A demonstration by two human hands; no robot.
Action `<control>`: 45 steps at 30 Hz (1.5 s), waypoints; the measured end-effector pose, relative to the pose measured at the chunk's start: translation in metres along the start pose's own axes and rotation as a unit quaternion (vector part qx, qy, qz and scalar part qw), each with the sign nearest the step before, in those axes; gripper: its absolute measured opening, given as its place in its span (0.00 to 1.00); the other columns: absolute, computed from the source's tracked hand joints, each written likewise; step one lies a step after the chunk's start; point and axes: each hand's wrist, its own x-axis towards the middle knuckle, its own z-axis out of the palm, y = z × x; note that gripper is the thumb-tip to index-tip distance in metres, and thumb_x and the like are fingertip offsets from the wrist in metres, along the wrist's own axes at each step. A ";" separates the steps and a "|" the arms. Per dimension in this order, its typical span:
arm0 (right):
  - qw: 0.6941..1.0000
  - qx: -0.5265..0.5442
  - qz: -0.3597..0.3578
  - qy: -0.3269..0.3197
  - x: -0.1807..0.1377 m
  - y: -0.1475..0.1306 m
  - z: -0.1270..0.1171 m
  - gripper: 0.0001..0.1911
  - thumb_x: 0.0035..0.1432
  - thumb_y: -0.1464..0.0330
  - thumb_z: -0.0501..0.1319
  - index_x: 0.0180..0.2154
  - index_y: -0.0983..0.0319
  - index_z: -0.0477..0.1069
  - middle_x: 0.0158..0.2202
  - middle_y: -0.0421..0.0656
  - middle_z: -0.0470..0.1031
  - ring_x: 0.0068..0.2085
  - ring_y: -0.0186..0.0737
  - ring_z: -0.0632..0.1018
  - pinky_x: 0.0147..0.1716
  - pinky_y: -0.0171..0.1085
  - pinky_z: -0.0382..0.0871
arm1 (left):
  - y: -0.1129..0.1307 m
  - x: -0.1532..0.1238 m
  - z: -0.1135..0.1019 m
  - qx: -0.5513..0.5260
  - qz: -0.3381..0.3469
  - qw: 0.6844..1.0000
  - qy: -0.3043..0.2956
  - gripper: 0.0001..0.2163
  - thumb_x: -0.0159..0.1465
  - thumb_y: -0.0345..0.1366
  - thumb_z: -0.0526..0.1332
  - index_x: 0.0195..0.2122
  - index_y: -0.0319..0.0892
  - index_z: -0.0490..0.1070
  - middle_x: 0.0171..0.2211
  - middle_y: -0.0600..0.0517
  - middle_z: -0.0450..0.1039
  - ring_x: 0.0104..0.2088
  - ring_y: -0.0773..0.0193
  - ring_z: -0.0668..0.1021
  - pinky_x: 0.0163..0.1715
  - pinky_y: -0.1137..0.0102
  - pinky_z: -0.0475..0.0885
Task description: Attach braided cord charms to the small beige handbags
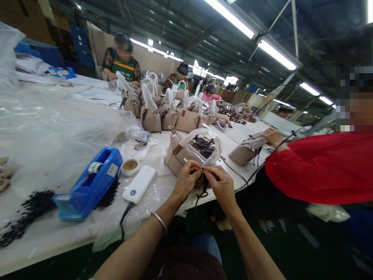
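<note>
In front of me a beige handbag [175,155] stands on the table, its handle [217,142] wrapped in white material. Dark chain [202,146] is piled at its top opening. Both hands meet at the near side of the bag. With closed fingertips, my left hand [186,181] pinches a small metal fitting [202,169]; a thin pale stick [185,160] pokes out above these fingers. My right hand [220,182] pinches the same spot from the other side. Below the fingers hang a dark, gold-flecked piece [201,181] and a black cord [198,199].
Left of the bag are a white power bank [140,184] with a cable, a round tin [130,166], a blue tape dispenser [90,182] and black bits [35,206]. Several handbags [151,116] stand behind. At right, a red-sleeved co-worker's hand [274,137] touches another bag [246,151].
</note>
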 end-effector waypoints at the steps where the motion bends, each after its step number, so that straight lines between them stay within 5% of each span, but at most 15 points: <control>1: 1.000 -0.008 -0.002 -0.004 0.001 -0.001 0.000 0.10 0.60 0.65 0.60 0.40 0.59 0.78 0.36 0.44 0.76 0.36 0.39 0.76 0.37 0.38 0.70 | -0.002 0.000 0.000 -0.008 0.007 1.000 0.000 0.08 0.57 0.34 0.64 0.34 0.41 0.65 0.27 0.57 0.70 0.28 0.70 0.72 0.31 0.74 0.65; 7: 0.999 -0.013 0.025 -0.027 0.008 -0.002 -0.001 0.07 0.58 0.65 0.62 0.35 0.59 0.78 0.34 0.43 0.78 0.35 0.40 0.77 0.37 0.37 0.69 | -0.005 0.001 -0.002 0.019 0.051 0.999 0.004 0.06 0.58 0.33 0.63 0.33 0.42 0.64 0.27 0.58 0.68 0.29 0.70 0.72 0.32 0.75 0.66; 17: 0.996 0.036 0.081 0.017 0.003 0.002 0.000 0.11 0.56 0.60 0.61 0.32 0.61 0.73 0.31 0.42 0.75 0.32 0.39 0.74 0.34 0.36 0.69 | 0.017 -0.002 -0.008 0.293 0.148 0.944 -0.024 0.02 0.59 0.29 0.58 0.31 0.41 0.70 0.33 0.53 0.66 0.34 0.65 0.70 0.37 0.70 0.65; 24: 0.964 0.118 0.234 0.036 0.010 0.019 0.000 0.24 0.50 0.52 0.60 0.44 0.61 0.74 0.23 0.38 0.74 0.16 0.33 0.64 0.14 0.33 0.56 | 0.016 0.012 -0.001 0.376 0.077 0.921 0.064 0.08 0.65 0.33 0.50 0.32 0.42 0.66 0.30 0.52 0.71 0.32 0.63 0.72 0.34 0.69 0.65; 30: 0.979 0.075 0.189 0.015 0.019 0.021 0.005 0.18 0.44 0.56 0.62 0.34 0.59 0.79 0.29 0.41 0.80 0.32 0.45 0.79 0.31 0.35 0.71 | 0.042 0.033 0.006 0.560 0.059 0.825 -0.051 0.11 0.63 0.32 0.52 0.40 0.43 0.74 0.39 0.45 0.79 0.39 0.54 0.78 0.37 0.64 0.68; 34: 0.972 0.055 0.228 0.025 0.020 0.017 0.002 0.26 0.40 0.52 0.63 0.40 0.60 0.77 0.32 0.44 0.81 0.32 0.48 0.80 0.29 0.37 0.72 | 0.052 0.037 0.001 0.566 0.086 0.811 -0.124 0.11 0.61 0.31 0.55 0.40 0.44 0.76 0.38 0.47 0.80 0.40 0.56 0.79 0.38 0.66 0.69; 38: 0.973 -0.016 0.229 -0.003 0.020 0.013 -0.001 0.20 0.39 0.51 0.62 0.29 0.58 0.79 0.24 0.42 0.79 0.30 0.47 0.79 0.28 0.36 0.70 | 0.053 0.038 -0.004 0.574 0.101 0.797 -0.159 0.13 0.61 0.30 0.55 0.41 0.44 0.77 0.40 0.46 0.81 0.41 0.55 0.79 0.39 0.66 0.71; 45: 0.972 -0.005 0.236 0.013 0.014 0.013 0.002 0.20 0.43 0.52 0.61 0.31 0.58 0.80 0.22 0.39 0.77 0.28 0.44 0.77 0.26 0.33 0.67 | 0.056 0.042 -0.005 0.578 0.088 0.791 -0.177 0.13 0.61 0.33 0.55 0.42 0.43 0.77 0.40 0.45 0.80 0.42 0.54 0.79 0.40 0.65 0.71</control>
